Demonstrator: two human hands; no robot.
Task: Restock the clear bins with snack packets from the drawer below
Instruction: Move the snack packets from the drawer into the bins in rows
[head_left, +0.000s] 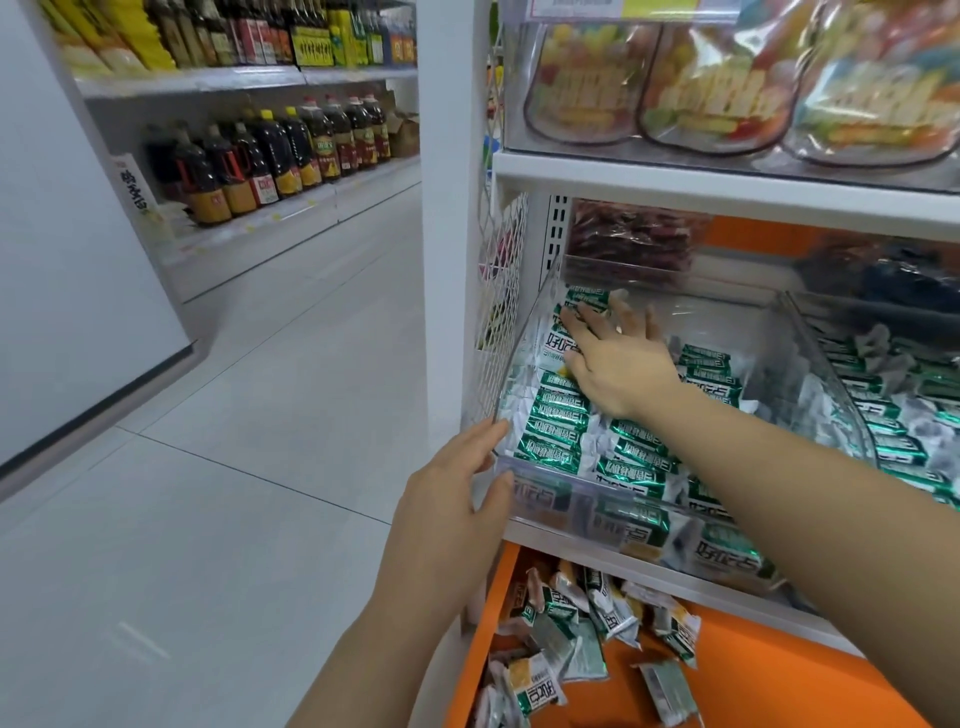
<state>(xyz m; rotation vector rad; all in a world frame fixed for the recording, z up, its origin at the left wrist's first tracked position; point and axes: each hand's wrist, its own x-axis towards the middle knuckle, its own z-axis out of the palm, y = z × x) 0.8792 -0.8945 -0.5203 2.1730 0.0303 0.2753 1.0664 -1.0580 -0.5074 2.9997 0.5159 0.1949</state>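
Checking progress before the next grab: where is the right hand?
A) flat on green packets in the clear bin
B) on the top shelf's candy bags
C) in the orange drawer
A: the right hand rests open on the green snack packets inside the clear bin.

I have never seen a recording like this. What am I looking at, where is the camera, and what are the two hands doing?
There is no machine here. A person wears one camera on the head, which looks down at their own bare hands in a shop aisle. The right hand lies flat, fingers spread, on green snack packets inside a clear bin. The left hand touches the bin's front left corner. Neither hand seems to grip a packet. Below, an open orange drawer contains more packets.
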